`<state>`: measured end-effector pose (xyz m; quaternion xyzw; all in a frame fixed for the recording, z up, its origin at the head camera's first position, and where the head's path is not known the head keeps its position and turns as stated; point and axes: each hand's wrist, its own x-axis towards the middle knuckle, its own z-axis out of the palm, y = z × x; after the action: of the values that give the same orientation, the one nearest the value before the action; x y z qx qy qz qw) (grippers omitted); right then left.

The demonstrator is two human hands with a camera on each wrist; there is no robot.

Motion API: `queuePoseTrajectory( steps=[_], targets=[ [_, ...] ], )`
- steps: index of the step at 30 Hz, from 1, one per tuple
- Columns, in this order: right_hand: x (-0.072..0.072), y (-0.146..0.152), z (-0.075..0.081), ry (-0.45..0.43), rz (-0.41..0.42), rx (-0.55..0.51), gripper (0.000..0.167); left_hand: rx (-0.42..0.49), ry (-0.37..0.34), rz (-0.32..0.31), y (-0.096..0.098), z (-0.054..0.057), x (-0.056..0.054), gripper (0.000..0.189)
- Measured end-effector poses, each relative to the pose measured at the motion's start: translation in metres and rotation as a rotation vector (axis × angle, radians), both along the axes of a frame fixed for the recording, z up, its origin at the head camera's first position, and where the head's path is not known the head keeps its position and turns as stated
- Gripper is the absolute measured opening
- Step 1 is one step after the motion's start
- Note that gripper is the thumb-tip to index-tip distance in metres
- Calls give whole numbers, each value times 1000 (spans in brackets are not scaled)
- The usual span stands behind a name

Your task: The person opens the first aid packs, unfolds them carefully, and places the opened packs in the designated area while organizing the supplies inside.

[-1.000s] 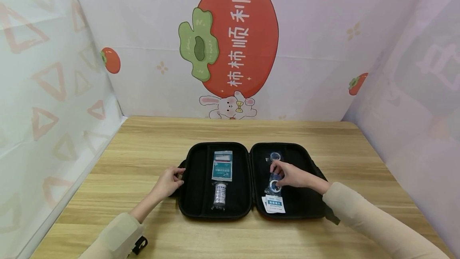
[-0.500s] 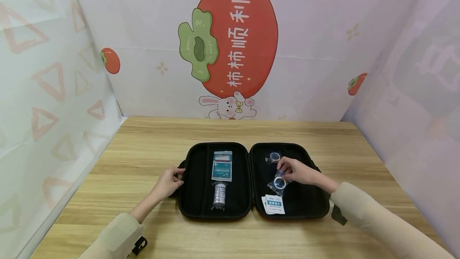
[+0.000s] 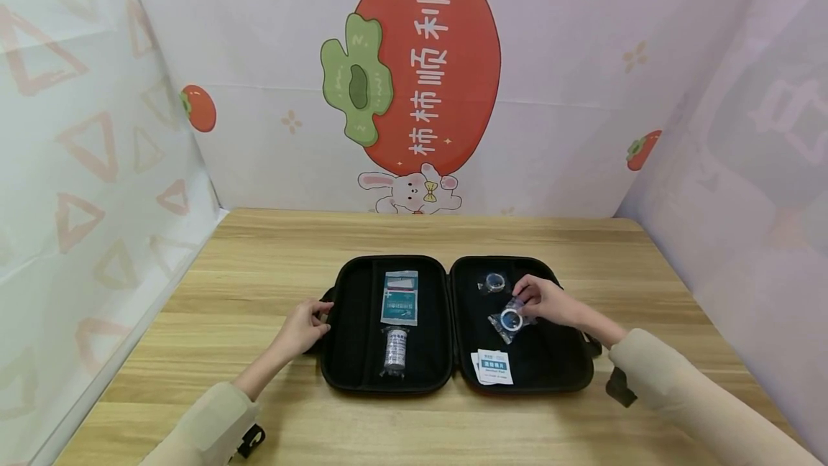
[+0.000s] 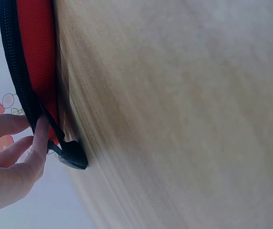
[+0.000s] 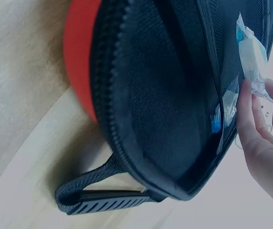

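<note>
A black-lined zip case (image 3: 349, 322) with a red shell lies spread on the table. At its left edge, my left hand (image 3: 304, 327) holds the zippered rim, as the left wrist view (image 4: 12, 167) shows from outside. Over the right half, my right hand (image 3: 546, 300) pinches a wrapped roll of tape (image 3: 511, 319) by its clear wrapper. The right wrist view shows this wrapped roll (image 5: 253, 59) tilted between thumb and fingers. Another wrapped roll (image 3: 494, 282) lies just behind it, towards the far edge. White alcohol pad packets (image 3: 494, 367) rest near the front of that half.
In the left half lie a teal-and-white flat packet (image 3: 399, 300) and a wrapped white bandage roll (image 3: 395, 351). A carrying handle (image 5: 107, 202) sticks out from the case's right side. The wooden table (image 3: 414, 423) meets printed cloth walls behind and at both sides.
My right hand has lifted the front tape roll and drawn it to the right, away from the packets. My left hand stays at the case's rim.
</note>
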<state>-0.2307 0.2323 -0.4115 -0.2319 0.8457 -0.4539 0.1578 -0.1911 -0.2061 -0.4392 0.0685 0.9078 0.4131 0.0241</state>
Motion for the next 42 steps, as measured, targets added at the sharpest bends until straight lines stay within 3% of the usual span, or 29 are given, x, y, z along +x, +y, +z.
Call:
queuePoseTrajectory(
  steps=[17, 27, 42],
  targets=[
    [0, 22, 11, -47, -69, -103, 28, -2, 10, -6, 0, 0, 0, 37],
    [-1, 38, 19, -22, -180, -37, 30, -4, 9, -1, 0, 0, 0, 37],
    [-5, 47, 23, 20, -280, 31, 32, 0, 6, 1, 0, -2, 0, 38]
  ],
)
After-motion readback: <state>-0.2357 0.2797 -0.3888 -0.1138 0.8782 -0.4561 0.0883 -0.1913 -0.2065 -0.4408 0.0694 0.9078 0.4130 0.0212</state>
